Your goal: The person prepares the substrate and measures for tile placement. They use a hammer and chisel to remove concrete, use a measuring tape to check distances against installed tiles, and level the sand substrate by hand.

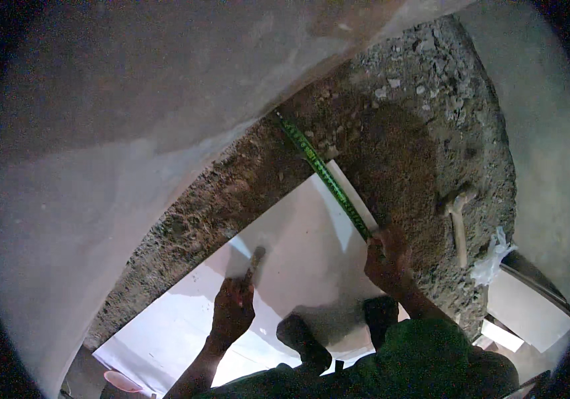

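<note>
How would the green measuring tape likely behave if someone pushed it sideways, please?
The green measuring tape would probably flex, as it looks thin and narrow. It may be somewhat stiff lengthwise, since it runs nearly straight from the right hand across the pale slab.

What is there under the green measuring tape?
The green measuring tape crosses a pale panel near the right hand, then rough soil farther out. The strip directly beneath it is covered and cannot be seen.

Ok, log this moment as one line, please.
left hand: holding stick | right hand: holding tape | tape: across slab, toward wall | hammer: on dirt
</note>
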Demonstrator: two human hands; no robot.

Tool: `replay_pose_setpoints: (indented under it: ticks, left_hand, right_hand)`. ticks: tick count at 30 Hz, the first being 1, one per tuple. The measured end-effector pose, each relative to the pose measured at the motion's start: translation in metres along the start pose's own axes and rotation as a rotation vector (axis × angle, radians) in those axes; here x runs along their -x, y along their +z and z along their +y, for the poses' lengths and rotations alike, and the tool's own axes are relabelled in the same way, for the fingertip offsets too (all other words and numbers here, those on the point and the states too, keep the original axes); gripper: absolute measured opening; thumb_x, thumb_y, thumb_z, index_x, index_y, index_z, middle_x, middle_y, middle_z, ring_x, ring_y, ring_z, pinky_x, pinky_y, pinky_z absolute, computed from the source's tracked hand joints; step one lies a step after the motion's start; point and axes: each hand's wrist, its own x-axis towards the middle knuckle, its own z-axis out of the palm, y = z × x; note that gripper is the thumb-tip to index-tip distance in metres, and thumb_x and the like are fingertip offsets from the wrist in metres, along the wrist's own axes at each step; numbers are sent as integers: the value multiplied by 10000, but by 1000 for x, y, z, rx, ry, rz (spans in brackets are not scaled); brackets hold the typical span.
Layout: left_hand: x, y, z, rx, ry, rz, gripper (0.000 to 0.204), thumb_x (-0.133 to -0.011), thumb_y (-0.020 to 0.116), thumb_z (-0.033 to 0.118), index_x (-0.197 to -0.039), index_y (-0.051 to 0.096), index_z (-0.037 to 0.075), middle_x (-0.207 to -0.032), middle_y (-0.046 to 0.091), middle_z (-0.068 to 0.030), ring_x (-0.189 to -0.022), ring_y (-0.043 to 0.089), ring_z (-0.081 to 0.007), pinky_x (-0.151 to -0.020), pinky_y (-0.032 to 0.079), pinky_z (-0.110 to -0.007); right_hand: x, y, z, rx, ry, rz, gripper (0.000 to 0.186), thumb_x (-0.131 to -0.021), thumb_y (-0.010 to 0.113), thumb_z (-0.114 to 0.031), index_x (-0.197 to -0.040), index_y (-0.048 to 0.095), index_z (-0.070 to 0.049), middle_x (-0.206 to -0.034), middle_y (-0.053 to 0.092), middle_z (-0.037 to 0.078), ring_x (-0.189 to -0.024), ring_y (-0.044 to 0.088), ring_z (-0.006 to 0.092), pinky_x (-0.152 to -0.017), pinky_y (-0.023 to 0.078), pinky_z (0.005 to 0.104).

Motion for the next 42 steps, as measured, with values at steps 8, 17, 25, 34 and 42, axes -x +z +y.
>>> replay_pose_setpoints:
  ticks: [8,17,25,34,42]
  left_hand:
    - [3,15,-18,-7,93,56,170,-979,565,65,-1101,600,-48,-999,601,-289,-936,590,-507,-789,505,-560]
    - [-1,20,-17,-87,70,20,243,-938,579,58,-1157,630,-33,-1051,626,-283,-1015,611,-458,-897,517,-539]
    - [13,49,-18,-487,167,63,254,-976,529,134,-1028,657,-78,-1002,583,-246,-977,589,-381,-850,527,-486]
    - [45,68,-4,-301,-36,50,297,-897,626,104,-1124,540,-67,-1162,528,-260,-1026,545,-436,-887,497,-530]
    - [99,41,29,-369,-191,81,523,-827,756,155,-1249,543,-69,-1129,621,-266,-1084,626,-434,-930,557,-505]
  right_hand:
    - [6,-6,15,200,-325,93,219,-926,679,-87,-1122,621,-12,-1015,656,217,-846,654,405,-768,548,510]
    - [39,23,107,626,-346,-182,289,-992,625,-168,-1254,583,-55,-1097,637,163,-904,641,323,-759,548,489]
    - [38,-23,87,126,-312,-199,255,-1010,610,-232,-1187,590,-50,-1021,617,127,-859,614,270,-753,529,444]
    - [70,-86,40,-122,-362,-288,267,-1024,600,-300,-1092,601,-42,-915,595,89,-805,580,217,-748,502,394]
    - [84,-56,36,-219,-256,-485,230,-1006,592,-264,-1022,603,-35,-806,570,101,-788,573,198,-748,488,378]
